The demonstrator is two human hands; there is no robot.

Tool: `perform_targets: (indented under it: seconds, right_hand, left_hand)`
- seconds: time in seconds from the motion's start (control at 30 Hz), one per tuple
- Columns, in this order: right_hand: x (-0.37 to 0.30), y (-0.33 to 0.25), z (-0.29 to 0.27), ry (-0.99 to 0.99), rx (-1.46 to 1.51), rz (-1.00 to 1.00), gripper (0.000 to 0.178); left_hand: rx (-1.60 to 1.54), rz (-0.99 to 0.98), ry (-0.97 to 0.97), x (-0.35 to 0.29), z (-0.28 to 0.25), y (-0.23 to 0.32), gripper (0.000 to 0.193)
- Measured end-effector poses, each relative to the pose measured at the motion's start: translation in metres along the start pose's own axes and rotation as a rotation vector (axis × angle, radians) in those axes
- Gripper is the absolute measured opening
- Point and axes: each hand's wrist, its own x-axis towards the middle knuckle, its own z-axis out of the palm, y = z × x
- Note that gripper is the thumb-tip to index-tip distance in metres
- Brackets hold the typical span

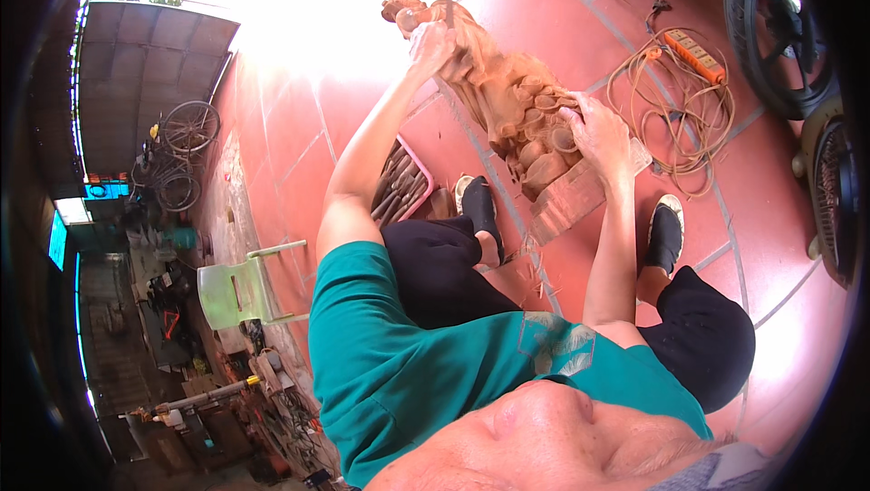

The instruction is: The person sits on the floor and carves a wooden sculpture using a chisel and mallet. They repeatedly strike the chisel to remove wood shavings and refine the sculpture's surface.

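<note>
A brown wood carving (pixel 494 83) with a figure-like upper end and rounded, lumpy shapes lower down lies slanted in front of me, its squared base toward my feet. My left hand (pixel 433 47) is closed at the far end of the carving, around a thin pointed blade (pixel 449 9) that sticks up past the fingers; its handle is hidden. Near the base, my right hand (pixel 600 133) grips the carving's right edge, fingers curled over the wood. Beside my left knee, a pink-rimmed tray (pixel 419 163) holds several dark, long-handled tools, partly covered by my arm.
An orange power strip (pixel 696 56) lies by a coiled tan cable (pixel 671 119) on the red tiles at right. Beyond it stands a motorbike wheel (pixel 781 33). At left are a pale green chair (pixel 237 291), bicycles (pixel 190 128) and cluttered workshop items (pixel 181 400). Glare whitens the far floor.
</note>
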Motion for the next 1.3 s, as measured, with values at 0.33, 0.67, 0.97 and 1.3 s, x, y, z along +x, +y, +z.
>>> perform_targets:
  seconds: [0.33,0.67,0.97,1.3]
  right_hand:
    - [-0.001,0.001,0.003,0.025,-0.011,-0.029,0.033]
    - [-0.001,0.000,0.000,0.005,-0.014,-0.007,0.034]
    - [0.000,-0.002,0.000,-0.009,0.019,-0.001,0.033]
    - [0.000,0.003,0.004,0.039,0.002,-0.026,0.031]
  left_hand:
    - [0.027,0.061,0.176,0.004,-0.004,-0.010,0.029]
    - [-0.087,-0.073,0.132,-0.002,-0.018,0.000,0.034]
    - [-0.036,0.209,0.244,-0.020,0.008,-0.003,0.035]
    - [-0.090,0.040,0.244,-0.020,-0.006,-0.004,0.033]
